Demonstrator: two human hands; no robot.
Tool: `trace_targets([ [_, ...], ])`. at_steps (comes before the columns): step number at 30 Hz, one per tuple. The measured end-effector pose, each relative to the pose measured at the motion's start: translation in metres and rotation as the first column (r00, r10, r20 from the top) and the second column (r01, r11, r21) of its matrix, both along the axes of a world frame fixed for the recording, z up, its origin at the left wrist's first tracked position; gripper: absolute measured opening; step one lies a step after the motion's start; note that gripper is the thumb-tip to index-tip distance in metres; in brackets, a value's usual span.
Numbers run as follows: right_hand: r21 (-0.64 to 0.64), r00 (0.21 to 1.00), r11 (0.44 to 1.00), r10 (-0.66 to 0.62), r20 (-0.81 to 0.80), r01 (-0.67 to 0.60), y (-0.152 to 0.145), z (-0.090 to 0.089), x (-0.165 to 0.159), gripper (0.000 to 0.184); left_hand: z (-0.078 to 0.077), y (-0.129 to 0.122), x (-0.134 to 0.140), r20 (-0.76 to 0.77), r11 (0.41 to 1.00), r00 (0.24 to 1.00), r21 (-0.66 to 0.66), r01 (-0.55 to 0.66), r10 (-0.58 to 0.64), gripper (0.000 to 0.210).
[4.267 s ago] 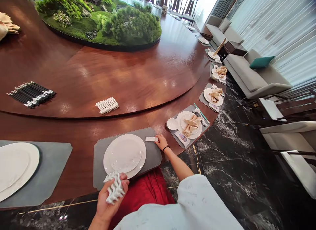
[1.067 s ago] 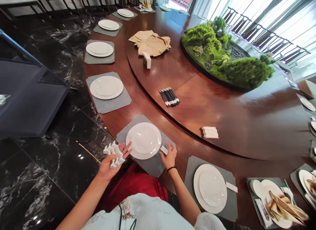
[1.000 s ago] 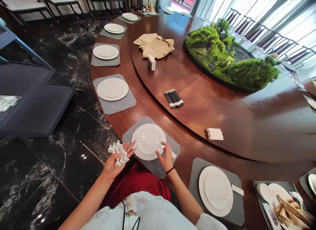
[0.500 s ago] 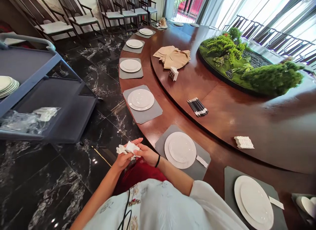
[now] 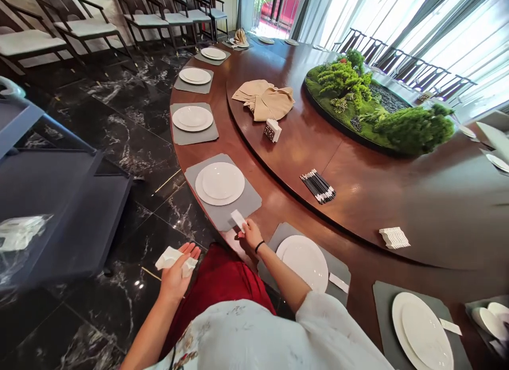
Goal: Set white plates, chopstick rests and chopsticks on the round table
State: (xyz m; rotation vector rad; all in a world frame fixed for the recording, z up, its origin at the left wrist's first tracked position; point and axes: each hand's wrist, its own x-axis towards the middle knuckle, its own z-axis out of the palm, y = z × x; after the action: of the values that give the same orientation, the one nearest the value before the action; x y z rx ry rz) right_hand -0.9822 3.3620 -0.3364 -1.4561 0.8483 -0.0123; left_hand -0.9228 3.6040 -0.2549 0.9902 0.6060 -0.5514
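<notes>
My right hand point(image 5: 251, 233) is pinching 1 white rest point(image 5: 238, 219), lowering it onto the third grey mat point(image 5: 222, 211). My left hand point(image 5: 177, 266) is cupping the remaining stack of rests point(image 5: 170, 257). 2 mats nearer me are already having theirs; at least 3 farther mats are waiting.

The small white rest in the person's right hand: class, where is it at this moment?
In the head view, the white rest is pinched by the right hand at the near right corner of a grey placemat, beside its white plate.

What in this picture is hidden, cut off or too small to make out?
- White rests in left hand: fingers cover them, count unclear.
- Box on the table: print too small to read.
- Cart: cut off by left edge; bag contents blurred.
- Far plates: too small for detail.
- Right hand partly hides the rest it holds.
</notes>
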Motion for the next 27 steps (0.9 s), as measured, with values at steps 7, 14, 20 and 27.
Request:
trace_targets([
  [7,-0.236,0.969,0.959,-0.195,-0.154,0.156,-0.062,-0.068,0.05,0.018,0.014,-0.014,0.082,-0.032,0.99,0.996,0.111,0.087,-0.084,0.026],
  [14,-0.586,0.979,0.809,-0.154,-0.136,0.046,-0.071,-0.093,0.043,0.052,0.025,-0.047,0.133,-0.072,0.98,0.984,0.101,0.171,-0.165,0.028],
  [20,-0.601,0.967,0.798,-0.182,-0.177,0.04,-0.074,-0.097,0.049,0.039,0.031,-0.066,0.162,-0.102,0.959,0.955,0.019,0.281,-0.278,0.037],
  [27,-0.626,0.945,0.779,-0.214,-0.248,0.012,-0.064,-0.073,0.058,0.038,0.039,-0.069,0.213,-0.089,0.932,0.94,-0.191,0.309,-0.33,0.044],
])
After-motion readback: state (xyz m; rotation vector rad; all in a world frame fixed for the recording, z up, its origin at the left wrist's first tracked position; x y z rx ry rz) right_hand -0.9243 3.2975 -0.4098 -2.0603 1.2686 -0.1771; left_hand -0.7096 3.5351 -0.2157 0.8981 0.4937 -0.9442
